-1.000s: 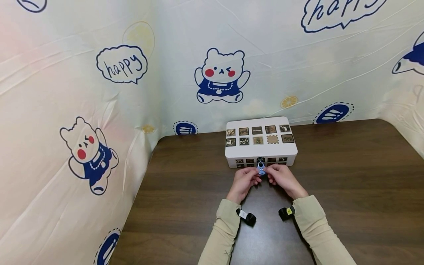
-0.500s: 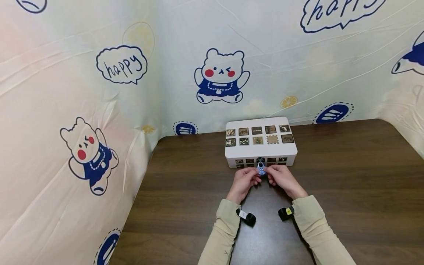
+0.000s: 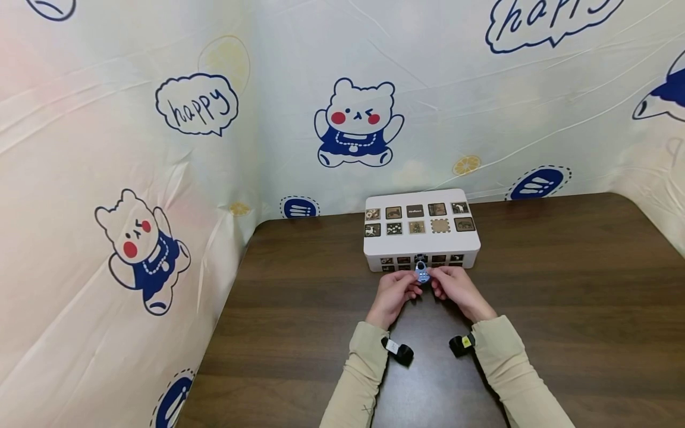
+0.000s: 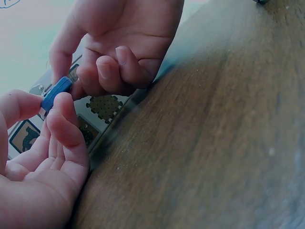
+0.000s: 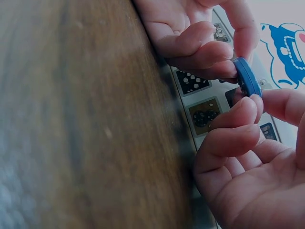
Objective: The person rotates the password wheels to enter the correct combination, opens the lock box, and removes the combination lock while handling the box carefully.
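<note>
A small blue padlock (image 3: 423, 274) hangs at the hasp (image 3: 420, 258) on the front of a white box (image 3: 423, 238). My left hand (image 3: 395, 292) pinches the padlock's left side between thumb and fingertips. From the right, my right hand (image 3: 459, 289) pinches its other side. Both wrist views show the blue padlock body (image 4: 56, 94) edge-on between the two hands, the other fingers curled loosely below it. Its face is turned up toward the head camera, with small light marks too tiny to read. Whether the shackle is locked cannot be told.
The box carries small dark printed squares and stands at the back of a brown wooden table (image 3: 299, 333). A patterned cloth (image 3: 283, 119) hangs right behind it and along the left side. Black wrist cameras (image 3: 401, 353) sit at both sleeve cuffs.
The padlock's face has tilted very slightly between the fingers. Both hands and the box stay in the same places.
</note>
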The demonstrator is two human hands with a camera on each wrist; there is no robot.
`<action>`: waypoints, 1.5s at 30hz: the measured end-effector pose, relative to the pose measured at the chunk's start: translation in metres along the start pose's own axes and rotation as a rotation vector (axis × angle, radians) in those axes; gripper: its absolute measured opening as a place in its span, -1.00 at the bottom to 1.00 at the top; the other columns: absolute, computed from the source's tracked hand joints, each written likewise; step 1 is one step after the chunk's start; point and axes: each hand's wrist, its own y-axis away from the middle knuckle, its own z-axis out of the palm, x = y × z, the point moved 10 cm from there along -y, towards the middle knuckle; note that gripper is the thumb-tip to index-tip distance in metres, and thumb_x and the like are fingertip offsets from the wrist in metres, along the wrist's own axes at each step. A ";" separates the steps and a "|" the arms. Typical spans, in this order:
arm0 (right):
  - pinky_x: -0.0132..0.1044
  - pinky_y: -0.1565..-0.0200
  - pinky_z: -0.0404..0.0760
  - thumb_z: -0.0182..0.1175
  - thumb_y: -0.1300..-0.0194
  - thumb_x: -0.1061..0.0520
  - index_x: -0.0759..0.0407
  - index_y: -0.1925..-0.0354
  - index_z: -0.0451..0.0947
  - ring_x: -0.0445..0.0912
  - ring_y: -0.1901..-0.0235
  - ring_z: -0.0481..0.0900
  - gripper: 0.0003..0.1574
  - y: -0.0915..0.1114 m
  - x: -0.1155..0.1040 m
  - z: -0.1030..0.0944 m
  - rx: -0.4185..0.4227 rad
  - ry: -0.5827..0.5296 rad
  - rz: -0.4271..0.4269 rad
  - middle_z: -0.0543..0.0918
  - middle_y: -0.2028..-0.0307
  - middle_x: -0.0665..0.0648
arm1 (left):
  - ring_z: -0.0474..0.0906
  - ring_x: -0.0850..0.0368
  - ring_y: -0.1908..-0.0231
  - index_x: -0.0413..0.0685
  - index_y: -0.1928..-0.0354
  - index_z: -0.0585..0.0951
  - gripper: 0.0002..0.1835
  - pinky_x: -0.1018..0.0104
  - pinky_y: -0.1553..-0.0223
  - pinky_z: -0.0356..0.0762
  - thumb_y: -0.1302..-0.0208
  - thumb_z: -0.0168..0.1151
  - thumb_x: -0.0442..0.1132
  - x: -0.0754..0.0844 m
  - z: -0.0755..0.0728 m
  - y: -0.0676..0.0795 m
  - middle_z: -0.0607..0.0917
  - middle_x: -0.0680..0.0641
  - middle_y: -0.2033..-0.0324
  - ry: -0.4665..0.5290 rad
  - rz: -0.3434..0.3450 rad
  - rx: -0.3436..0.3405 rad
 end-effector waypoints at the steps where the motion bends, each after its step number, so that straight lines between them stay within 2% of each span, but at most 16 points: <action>1: -0.38 0.59 0.45 0.00 -0.28 -0.03 0.43 0.31 0.44 -0.23 0.66 0.41 -0.52 0.000 -0.001 -0.001 0.006 0.000 0.000 0.44 0.62 0.01 | 0.52 0.25 0.60 -0.30 0.23 0.58 -0.81 0.51 0.59 0.46 -0.13 0.12 -0.34 0.000 0.000 0.000 0.61 -0.01 0.54 -0.001 0.000 -0.002; 7: -0.38 0.59 0.44 0.03 -0.26 -0.02 0.42 0.32 0.45 -0.22 0.66 0.40 -0.54 -0.001 -0.001 -0.003 0.023 0.030 -0.015 0.45 0.61 0.02 | 0.52 0.25 0.59 -0.31 0.21 0.57 -0.79 0.50 0.57 0.46 -0.14 0.12 -0.33 0.001 0.001 0.001 0.60 0.00 0.53 -0.004 0.002 -0.010; 19: -0.40 0.59 0.44 0.02 -0.27 0.04 0.43 0.29 0.47 -0.23 0.65 0.40 -0.60 -0.001 -0.003 -0.001 0.002 0.059 -0.045 0.44 0.59 0.03 | 0.52 0.25 0.59 -0.29 0.22 0.58 -0.81 0.50 0.58 0.47 -0.13 0.12 -0.34 0.000 0.000 0.001 0.60 -0.03 0.52 0.002 -0.004 -0.001; 31: -0.39 0.60 0.42 0.00 -0.29 -0.01 0.48 0.39 0.41 -0.22 0.67 0.39 -0.51 -0.002 -0.002 0.001 -0.004 0.048 -0.050 0.41 0.65 0.00 | 0.53 0.25 0.59 -0.30 0.22 0.58 -0.80 0.50 0.58 0.47 -0.13 0.12 -0.33 0.000 0.000 -0.001 0.60 -0.02 0.52 0.001 -0.004 -0.001; 45: -0.39 0.59 0.44 -0.02 -0.29 0.03 0.43 0.32 0.45 -0.22 0.66 0.42 -0.58 0.000 -0.005 -0.002 0.016 0.021 -0.027 0.46 0.61 0.04 | 0.52 0.25 0.60 -0.32 0.20 0.57 -0.79 0.50 0.57 0.45 -0.14 0.13 -0.33 0.001 0.001 0.001 0.60 -0.01 0.54 -0.003 -0.002 -0.006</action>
